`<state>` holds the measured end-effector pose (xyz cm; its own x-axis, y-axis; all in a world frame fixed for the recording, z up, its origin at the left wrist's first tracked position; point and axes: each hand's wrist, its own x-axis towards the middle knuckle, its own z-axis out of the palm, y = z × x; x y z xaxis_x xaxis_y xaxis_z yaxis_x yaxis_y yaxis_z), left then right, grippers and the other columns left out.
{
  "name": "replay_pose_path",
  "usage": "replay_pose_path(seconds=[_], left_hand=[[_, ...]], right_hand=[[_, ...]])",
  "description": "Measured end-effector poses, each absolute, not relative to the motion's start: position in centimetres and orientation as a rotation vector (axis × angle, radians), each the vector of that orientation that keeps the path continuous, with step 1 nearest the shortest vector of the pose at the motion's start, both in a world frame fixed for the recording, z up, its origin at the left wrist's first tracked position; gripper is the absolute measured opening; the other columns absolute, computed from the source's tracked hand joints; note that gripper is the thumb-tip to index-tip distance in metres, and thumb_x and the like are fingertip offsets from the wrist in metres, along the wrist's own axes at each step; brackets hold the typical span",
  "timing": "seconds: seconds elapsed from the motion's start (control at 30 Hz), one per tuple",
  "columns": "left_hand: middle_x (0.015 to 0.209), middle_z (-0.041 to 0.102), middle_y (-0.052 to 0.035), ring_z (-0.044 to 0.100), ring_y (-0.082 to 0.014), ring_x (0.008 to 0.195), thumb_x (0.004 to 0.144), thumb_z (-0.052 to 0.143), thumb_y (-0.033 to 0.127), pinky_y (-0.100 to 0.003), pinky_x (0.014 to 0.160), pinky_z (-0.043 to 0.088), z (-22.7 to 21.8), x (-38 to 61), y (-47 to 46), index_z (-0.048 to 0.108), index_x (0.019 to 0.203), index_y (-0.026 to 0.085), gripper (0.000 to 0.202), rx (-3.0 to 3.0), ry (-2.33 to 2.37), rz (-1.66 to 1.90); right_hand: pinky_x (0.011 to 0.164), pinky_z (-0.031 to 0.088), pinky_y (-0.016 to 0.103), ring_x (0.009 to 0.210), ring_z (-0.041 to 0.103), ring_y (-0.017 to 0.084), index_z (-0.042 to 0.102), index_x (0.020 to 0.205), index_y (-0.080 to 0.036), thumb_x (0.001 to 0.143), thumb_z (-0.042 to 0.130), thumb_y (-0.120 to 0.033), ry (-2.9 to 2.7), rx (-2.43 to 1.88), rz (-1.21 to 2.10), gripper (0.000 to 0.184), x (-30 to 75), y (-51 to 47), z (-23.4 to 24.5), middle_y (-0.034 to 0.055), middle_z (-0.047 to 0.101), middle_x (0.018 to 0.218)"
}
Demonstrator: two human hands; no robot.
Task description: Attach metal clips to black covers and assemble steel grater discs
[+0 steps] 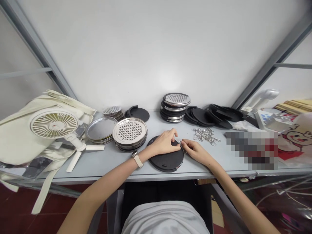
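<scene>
On the pale grey surface [156, 127], a white printed plastic bag [293, 156] at the right end is cut off, contents unclear. Near the front edge, a round black plastic disc [164, 163] lies partly hidden under the loosely curled left hand [167, 142], its grip unclear; the right hand [195, 152] pinches a half-hidden silver wire clip [184, 151] beside the disc's rim.

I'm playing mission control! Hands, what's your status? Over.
Left grip on black disc. Right grip pinching metal clip at disc's right edge. Loose clips piled apart, not in the way.
</scene>
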<state>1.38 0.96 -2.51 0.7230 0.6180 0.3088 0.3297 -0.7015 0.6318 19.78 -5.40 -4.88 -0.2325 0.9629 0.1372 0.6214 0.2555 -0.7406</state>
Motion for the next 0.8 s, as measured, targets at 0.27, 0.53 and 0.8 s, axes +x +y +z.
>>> replay_pose_path(seconds=[0.27,0.53,0.8], left_hand=[[0.08,0.054,0.0021,0.055,-0.0151,0.074,0.071,0.06,0.023,-0.027,0.069,0.045,-1.92,1.12,0.64,0.041,0.098,0.022,0.034,2.387,0.618,0.57],[0.081,0.053,0.0023,0.054,-0.0144,0.073,0.067,0.061,0.021,-0.027,0.068,0.045,-1.64,1.15,0.38,0.037,0.099,0.022,0.04,2.33,0.563,0.542],[0.087,0.053,0.0007,0.053,-0.0144,0.074,0.067,0.062,0.023,-0.027,0.067,0.044,-1.83,1.18,0.38,0.037,0.096,0.022,0.038,2.333,0.585,0.557]], right_hand=[[0.058,0.034,0.026,0.059,0.042,0.014,0.042,0.071,-0.02,0.097,0.032,-0.043,-1.961,-1.449,0.704,0.036,19.68,-5.39,-4.88,-0.0038,0.042,0.062],[0.061,0.036,0.026,0.062,0.047,0.015,0.05,0.074,-0.019,0.098,0.033,-0.04,-2.014,-1.41,0.699,0.036,19.47,-5.46,-4.56,-0.0017,0.05,0.065],[0.056,0.033,0.026,0.059,0.043,0.014,0.046,0.067,-0.019,0.095,0.034,-0.037,-2.076,-1.417,0.652,0.036,19.84,-5.3,-4.97,-0.0017,0.047,0.061]])
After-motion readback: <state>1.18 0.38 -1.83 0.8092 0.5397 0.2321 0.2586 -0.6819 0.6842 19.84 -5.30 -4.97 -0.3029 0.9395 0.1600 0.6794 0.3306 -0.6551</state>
